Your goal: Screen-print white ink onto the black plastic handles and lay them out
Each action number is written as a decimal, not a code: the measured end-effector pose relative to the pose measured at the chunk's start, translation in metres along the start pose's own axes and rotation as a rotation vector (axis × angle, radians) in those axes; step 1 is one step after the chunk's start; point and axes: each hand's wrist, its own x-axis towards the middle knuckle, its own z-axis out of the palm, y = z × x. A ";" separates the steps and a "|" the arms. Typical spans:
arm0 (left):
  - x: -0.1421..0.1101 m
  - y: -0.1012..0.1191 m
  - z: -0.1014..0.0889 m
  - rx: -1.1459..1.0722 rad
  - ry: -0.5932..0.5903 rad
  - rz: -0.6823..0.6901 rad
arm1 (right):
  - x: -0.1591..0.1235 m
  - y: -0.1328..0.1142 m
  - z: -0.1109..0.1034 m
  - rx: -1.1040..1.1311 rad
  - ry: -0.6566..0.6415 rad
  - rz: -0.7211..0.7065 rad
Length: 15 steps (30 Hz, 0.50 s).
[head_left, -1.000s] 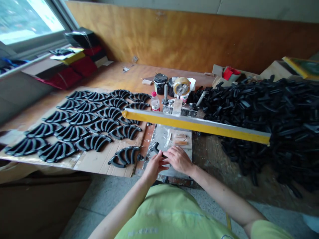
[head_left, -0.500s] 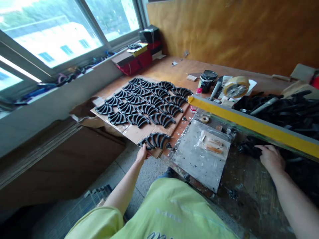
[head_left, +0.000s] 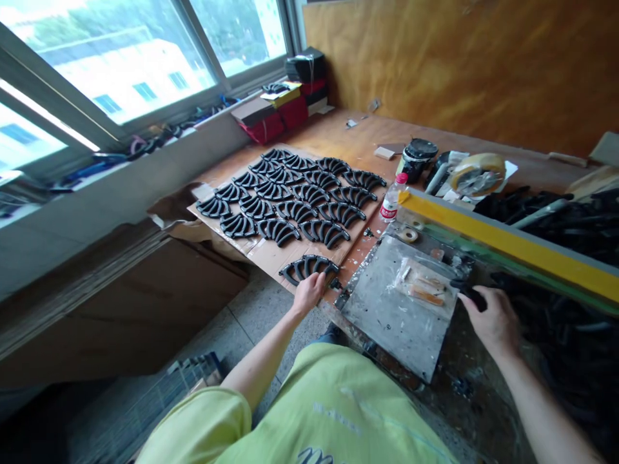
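Observation:
My left hand (head_left: 311, 293) is at the front edge of the cardboard, fingers pressed together at the right end of a short row of black curved pieces (head_left: 302, 265). Its fingertips cover part of the end piece. In my right hand (head_left: 496, 322) is another black curved piece (head_left: 470, 293), pinched just right of the flat grey plate (head_left: 372, 296). Several more fanned rows of such pieces (head_left: 280, 231) lie on the cardboard sheet (head_left: 265, 254) behind my left hand.
A yellow-edged bar (head_left: 483, 235) crosses above the bench on the right, with a dark heap of pieces (head_left: 575, 341) beneath and behind it. A red-capped bottle (head_left: 391, 198), a black tub (head_left: 416, 158) and a tape roll (head_left: 478, 174) stand behind the plate. Thin wooden sticks (head_left: 425, 293) lie on the plate.
My view has swung left. My hands parted from one piece over the plate; the left went to the front row, then along it to the right. My right hand came back from the heap with a piece.

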 end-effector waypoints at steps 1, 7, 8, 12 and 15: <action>0.000 0.017 0.008 -0.037 -0.027 0.068 | 0.003 -0.020 0.005 0.047 -0.002 -0.052; 0.006 0.122 0.017 -0.478 -0.111 0.459 | 0.011 -0.075 0.030 0.219 -0.191 -0.232; 0.006 0.138 0.012 -0.559 -0.104 0.493 | 0.011 -0.075 0.032 0.215 -0.205 -0.232; 0.004 0.196 -0.008 -0.848 -0.064 0.605 | 0.007 -0.075 0.035 0.132 -0.210 -0.188; 0.003 0.222 -0.015 -0.877 -0.121 0.648 | 0.005 -0.081 0.038 0.085 -0.226 -0.146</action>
